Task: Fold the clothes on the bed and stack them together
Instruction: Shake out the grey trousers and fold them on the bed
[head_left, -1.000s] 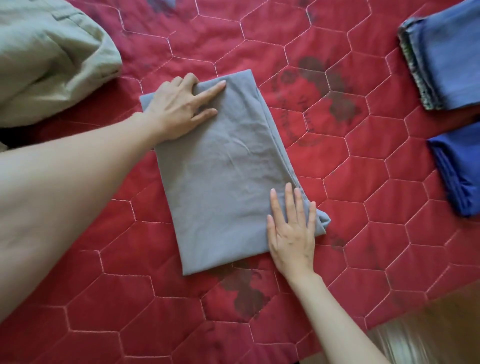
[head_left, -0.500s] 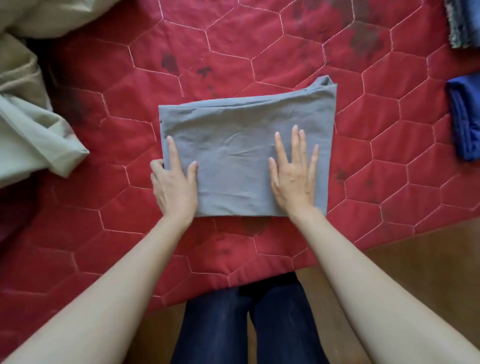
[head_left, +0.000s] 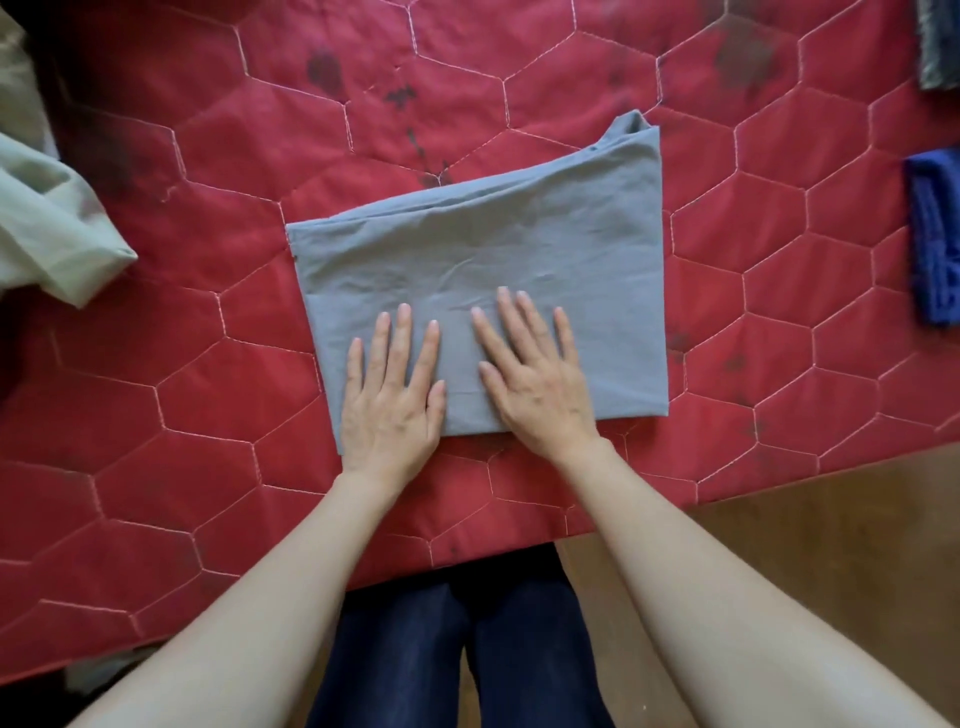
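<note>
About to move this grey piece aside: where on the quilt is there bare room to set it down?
Bare quilt lies between the grey cloth and the pale green garment. Another bare stretch runs beyond the cloth's far edge. A narrower strip separates it from the blue clothes on the right edge. The near middle is crowded: left hand and right hand press flat on the cloth.

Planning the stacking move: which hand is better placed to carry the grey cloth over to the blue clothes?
Probably the right hand: it lies nearer the blue clothes at the right edge, flat on the grey cloth.
</note>
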